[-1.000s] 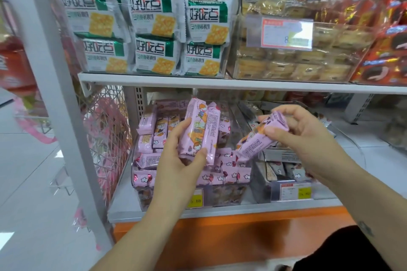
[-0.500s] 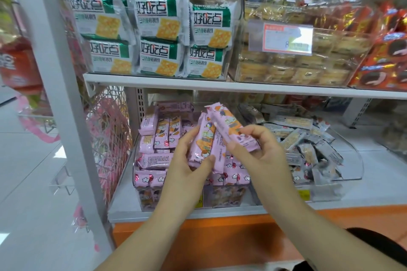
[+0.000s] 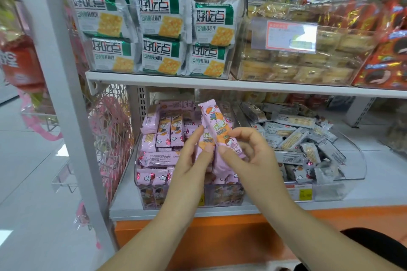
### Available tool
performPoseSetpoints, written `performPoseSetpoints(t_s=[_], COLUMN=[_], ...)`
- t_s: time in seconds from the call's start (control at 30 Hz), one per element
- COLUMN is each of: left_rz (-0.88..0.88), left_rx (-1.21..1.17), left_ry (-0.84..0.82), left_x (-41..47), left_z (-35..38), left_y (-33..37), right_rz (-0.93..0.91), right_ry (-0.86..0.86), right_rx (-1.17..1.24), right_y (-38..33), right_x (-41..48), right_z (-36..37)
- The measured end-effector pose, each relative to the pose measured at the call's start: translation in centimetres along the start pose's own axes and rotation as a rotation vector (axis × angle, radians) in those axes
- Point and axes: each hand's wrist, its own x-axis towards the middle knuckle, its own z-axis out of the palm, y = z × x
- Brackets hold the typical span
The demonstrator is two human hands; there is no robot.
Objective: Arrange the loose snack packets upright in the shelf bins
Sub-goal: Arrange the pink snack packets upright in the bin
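The left hand (image 3: 189, 164) is gripping pink packets (image 3: 204, 140), largely hidden by its thumb. The right hand (image 3: 253, 160) is pinching a tilted packet (image 3: 217, 123), covering its lower end.

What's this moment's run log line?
left hand: grips pink plastic snack packets | right hand: pinches another pink packet | above clear plastic bin

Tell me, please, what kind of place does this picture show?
Most likely a shop's snack aisle: white shelves carry clear bins full of identical pink snack packets and green cracker packs, and price labels hang on the bin fronts.
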Motion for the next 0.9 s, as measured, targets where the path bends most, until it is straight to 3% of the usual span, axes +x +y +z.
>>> performPoseSetpoints(t_s=[0.3, 0.43, 0.57, 0.73, 0.9], left_rz=[0.017, 0.026, 0.005, -0.007, 0.023], left_rx=[-0.020, -0.043, -0.109, -0.195, -0.033], left_ry=[-0.014, 0.008, 0.007, -0.044, -0.014], left_x=[0.2, 0.3, 0.3, 0.1, 0.3], left_z=[-0.5, -0.6, -0.5, -0.1, -0.6], left_y=[-0.1, 0.0, 0.3, 0.8, 0.3], right_rz=[-0.074, -0.055, 0.125, 0.431, 0.347], right_ry=[-0.126, -0.025, 0.086, -0.100, -0.091], right_rx=[-0.157, -0.031, 0.054, 0.302, 0.111], right_y=[1.0, 0.8, 1.0, 0.8, 0.4], right_x=[-0.8, -0.4, 1.4, 2.8, 3.2], right_z=[0.0, 0.1, -0.6, -1.5, -2.6])
